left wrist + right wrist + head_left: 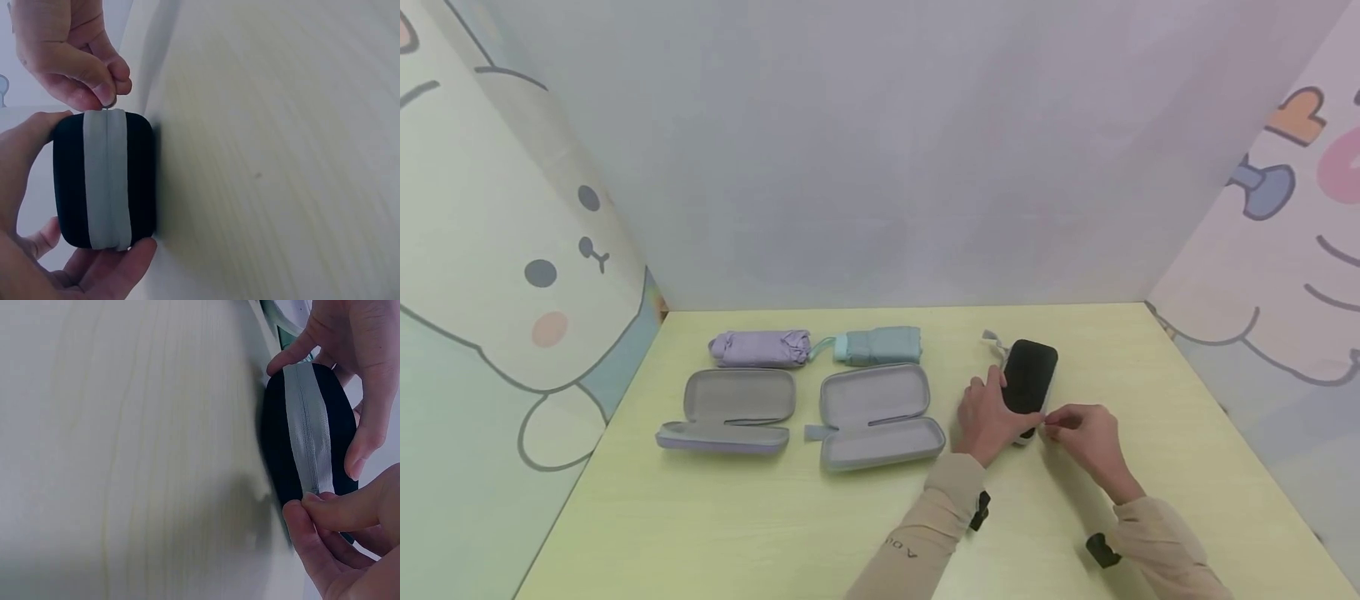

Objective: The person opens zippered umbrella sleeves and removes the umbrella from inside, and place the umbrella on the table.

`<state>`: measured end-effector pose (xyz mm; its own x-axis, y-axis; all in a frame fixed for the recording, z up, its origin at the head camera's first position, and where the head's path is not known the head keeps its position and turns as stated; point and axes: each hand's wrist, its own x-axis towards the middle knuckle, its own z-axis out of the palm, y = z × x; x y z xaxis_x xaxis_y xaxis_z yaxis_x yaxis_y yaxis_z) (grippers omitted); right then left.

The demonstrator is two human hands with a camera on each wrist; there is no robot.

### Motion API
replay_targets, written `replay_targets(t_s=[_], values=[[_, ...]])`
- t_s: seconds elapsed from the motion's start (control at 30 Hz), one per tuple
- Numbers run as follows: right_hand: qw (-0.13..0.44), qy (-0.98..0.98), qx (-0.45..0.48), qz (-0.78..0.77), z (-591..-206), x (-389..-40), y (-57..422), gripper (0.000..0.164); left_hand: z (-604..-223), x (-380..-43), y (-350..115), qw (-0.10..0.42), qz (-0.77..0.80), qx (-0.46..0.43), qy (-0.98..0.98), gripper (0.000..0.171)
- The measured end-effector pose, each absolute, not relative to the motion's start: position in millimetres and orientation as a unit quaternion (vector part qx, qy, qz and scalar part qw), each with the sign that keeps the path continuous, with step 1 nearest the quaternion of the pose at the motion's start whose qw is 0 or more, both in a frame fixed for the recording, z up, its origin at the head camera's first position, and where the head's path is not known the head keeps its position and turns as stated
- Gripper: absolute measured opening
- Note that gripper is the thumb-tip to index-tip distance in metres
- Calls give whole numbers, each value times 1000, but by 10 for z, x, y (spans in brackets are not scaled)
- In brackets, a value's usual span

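Note:
A black zip case (1032, 371) with a pale grey zipper band (306, 425) lies on the right part of the table. My left hand (987, 418) grips it from the left, thumb over the near end of its top and fingers along the far side. At the case's near right corner, my right hand (1086, 437) pinches the small zipper pull, mostly hidden between thumb and forefinger. The zipper's two edges run close together in both wrist views. A grey strap (992, 337) sticks out at the far left end of the case.
Two opened cases stand to the left: one grey and lilac (741, 396), one light grey (880, 396) with a blue-grey tab. Behind them lie a folded lilac umbrella (760, 348) and a folded blue-green umbrella (883, 345). A pale wall (887, 167) rises behind the table.

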<state>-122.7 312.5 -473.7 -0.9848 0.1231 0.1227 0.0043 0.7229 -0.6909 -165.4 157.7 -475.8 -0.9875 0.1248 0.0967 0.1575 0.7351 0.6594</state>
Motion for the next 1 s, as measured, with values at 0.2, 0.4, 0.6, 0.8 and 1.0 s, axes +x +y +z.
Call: replay_targets(t_s=[0.2, 0.4, 0.6, 0.8, 1.0], values=[[66, -924, -38, 375, -4730, -1204, 3138, 4, -4760, -1652, 1605, 2, -365, -67, -929, 65], [61, -925, -36, 373, -4725, -1186, 3142, 5, -4737, -1663, 1620, -1, -355, -63, -933, 71], [72, -924, -26, 375, -4747, -1173, 3163, 5, -4704, -1673, 1632, -13, -343, -55, -938, 77], [78, -926, -28, 370, -4752, -1158, 3171, 3, -4700, -1679, 1671, -22, -341, -38, -939, 87], [67, -924, -30, 375, -4749, -1128, 3154, 2, -4710, -1685, 1709, -14, -339, -17, -941, 99]])
